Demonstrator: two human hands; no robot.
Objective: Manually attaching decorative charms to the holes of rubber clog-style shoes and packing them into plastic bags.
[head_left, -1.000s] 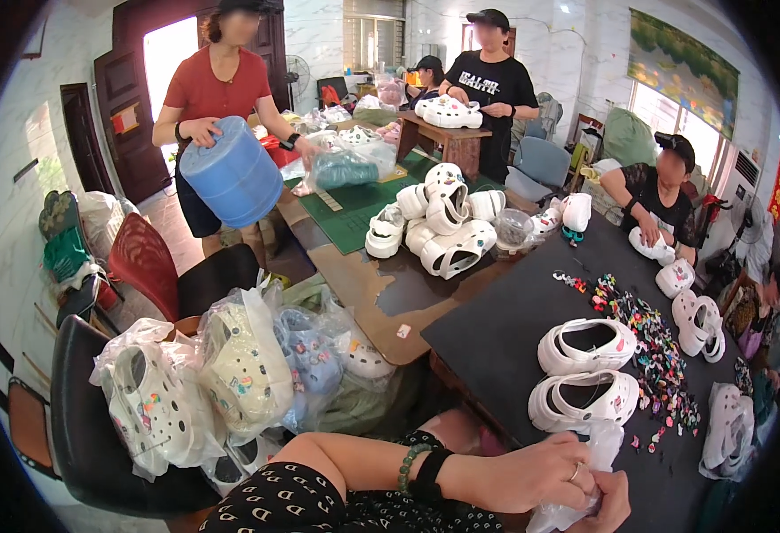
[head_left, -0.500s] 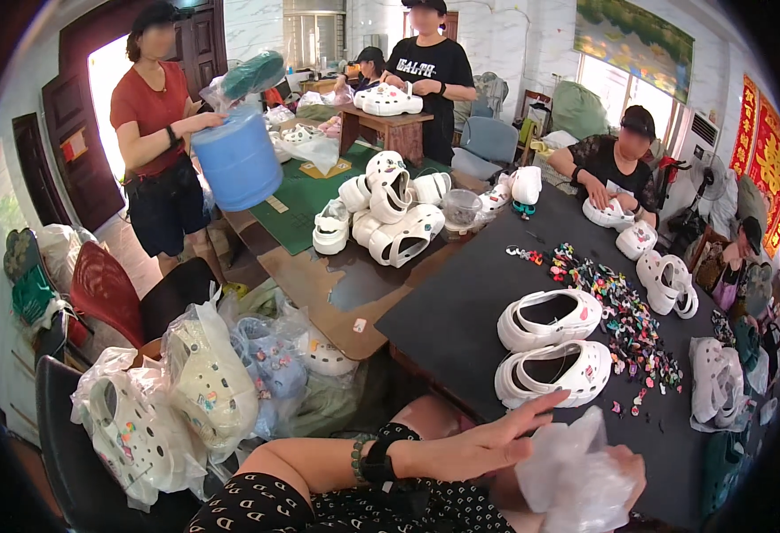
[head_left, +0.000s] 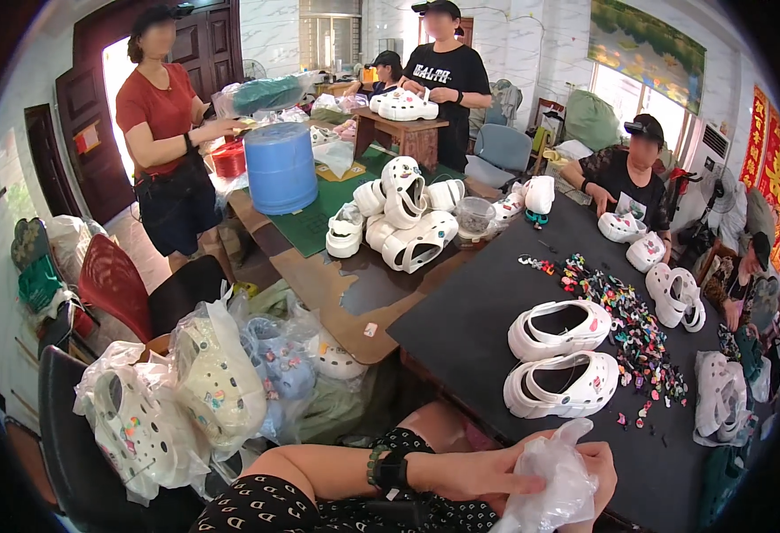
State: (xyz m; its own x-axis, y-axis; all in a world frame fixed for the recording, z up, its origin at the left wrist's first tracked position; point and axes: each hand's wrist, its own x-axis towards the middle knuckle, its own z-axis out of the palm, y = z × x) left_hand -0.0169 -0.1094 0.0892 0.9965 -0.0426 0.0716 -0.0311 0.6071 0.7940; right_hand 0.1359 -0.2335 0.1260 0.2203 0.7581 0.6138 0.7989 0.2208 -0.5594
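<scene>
Low in front of me, both hands are closed on a crumpled clear plastic bag (head_left: 552, 489). My left hand (head_left: 483, 469), with a dark watch and a beaded bracelet at its wrist, pinches the bag's near side. On the other side, my right hand (head_left: 600, 471) wraps round it, its fingers partly hidden. Whether anything is inside the bag I cannot tell. Just beyond my hands, two white clogs, a farther one (head_left: 532, 345) and a nearer one (head_left: 541, 404), lie side by side on the black table (head_left: 461, 329). Small colourful shoe charms (head_left: 634, 342) are scattered to their right.
White clogs (head_left: 399, 226) are heaped on the brown table beside a clear tub (head_left: 474, 218). Bagged clogs (head_left: 137, 435) fill a chair at left. A blue barrel (head_left: 281, 173) stands on the green mat near a person in red (head_left: 159, 111). Other people work across the tables.
My left hand, flat with fingers stretched out before, has closed on the bag, which is now bunched tighter. The blue barrel has gone from tilted to upright on the green mat.
</scene>
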